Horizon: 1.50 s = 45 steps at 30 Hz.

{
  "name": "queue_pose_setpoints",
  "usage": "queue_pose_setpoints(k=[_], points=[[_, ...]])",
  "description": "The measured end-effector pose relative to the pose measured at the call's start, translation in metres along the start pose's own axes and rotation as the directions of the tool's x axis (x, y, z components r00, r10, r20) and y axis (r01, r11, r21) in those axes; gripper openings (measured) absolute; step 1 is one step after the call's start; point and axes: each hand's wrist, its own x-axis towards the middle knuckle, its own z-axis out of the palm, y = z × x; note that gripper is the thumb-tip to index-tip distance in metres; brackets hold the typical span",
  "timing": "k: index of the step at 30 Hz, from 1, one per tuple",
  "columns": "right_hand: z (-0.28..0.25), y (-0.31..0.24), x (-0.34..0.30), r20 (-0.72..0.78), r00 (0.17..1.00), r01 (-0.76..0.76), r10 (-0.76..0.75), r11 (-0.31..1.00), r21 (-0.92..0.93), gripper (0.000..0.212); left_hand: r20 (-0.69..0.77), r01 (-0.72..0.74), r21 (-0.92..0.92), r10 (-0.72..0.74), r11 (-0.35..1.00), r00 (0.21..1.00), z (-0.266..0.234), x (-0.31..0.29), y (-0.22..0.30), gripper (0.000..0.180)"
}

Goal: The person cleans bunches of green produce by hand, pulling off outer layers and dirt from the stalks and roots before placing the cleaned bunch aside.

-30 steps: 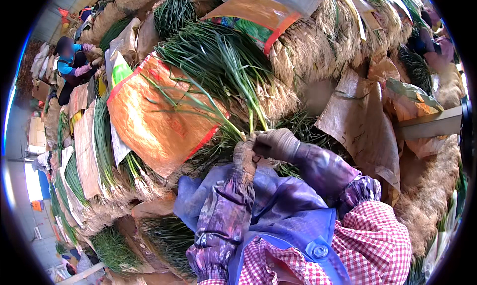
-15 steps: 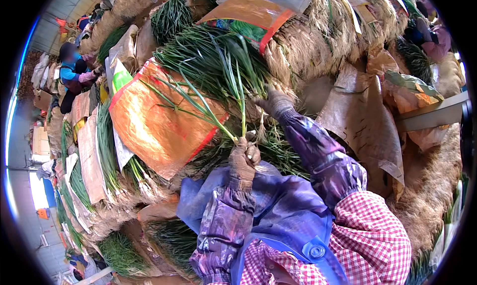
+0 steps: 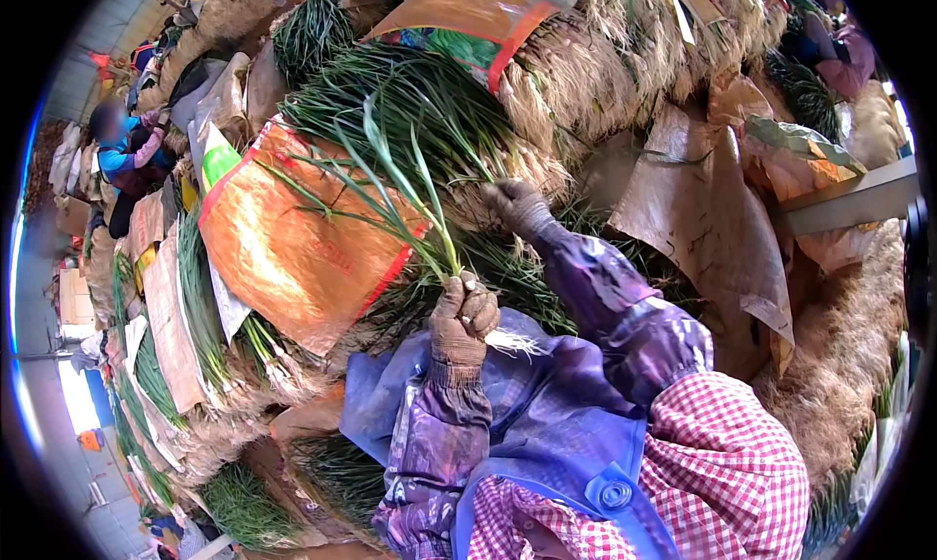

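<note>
My left hand, in a brown work glove, is closed around a few scallions in front of my blue apron. Their green leaves fan up and to the left, and white roots stick out on the right of the fist. My gloved right hand reaches to the root side of a large heap of scallions. Its fingers are curled in around the base of a stalk there, partly hidden by the hand itself.
An orange woven sack lies left of my hands. More rooted bundles are stacked at the back. A brown sheet and a metal bar are at the right. A person in blue works at the far left.
My right hand has closed its fingers at the heap's edge. My left fist has turned slightly, and the scallions' white roots now show beside it. The view has shifted a little.
</note>
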Motion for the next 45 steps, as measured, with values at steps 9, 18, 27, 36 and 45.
queue_pose_setpoints(k=[9,18,27,36,45], points=[[0.037,-0.051,-0.033,0.467,0.879,0.437,-0.099,0.560,-0.704,0.029,-0.382,0.115,0.118,-0.061,0.986,0.922,-0.007,-0.001,-0.002,0.024],[0.047,0.003,-0.043,-0.027,0.958,-0.239,0.284,0.852,0.465,0.028,-0.053,-0.008,0.050,0.011,0.999,0.999,0.004,-0.011,-0.004,0.030],[-0.009,0.002,-0.037,0.015,0.994,0.079,-0.109,0.615,-0.784,0.040,-0.295,-0.079,0.228,0.146,0.970,0.944,-0.004,-0.017,-0.004,0.038],[0.016,-0.022,-0.060,0.350,0.931,-0.057,0.105,0.988,-0.143,0.039,-0.591,0.098,0.509,0.264,0.855,0.763,-0.014,0.000,-0.023,0.017],[0.047,-0.020,-0.066,0.189,0.973,-0.196,0.136,0.917,0.347,0.026,-0.236,0.043,0.056,-0.029,0.997,0.971,-0.011,-0.020,-0.014,0.021]])
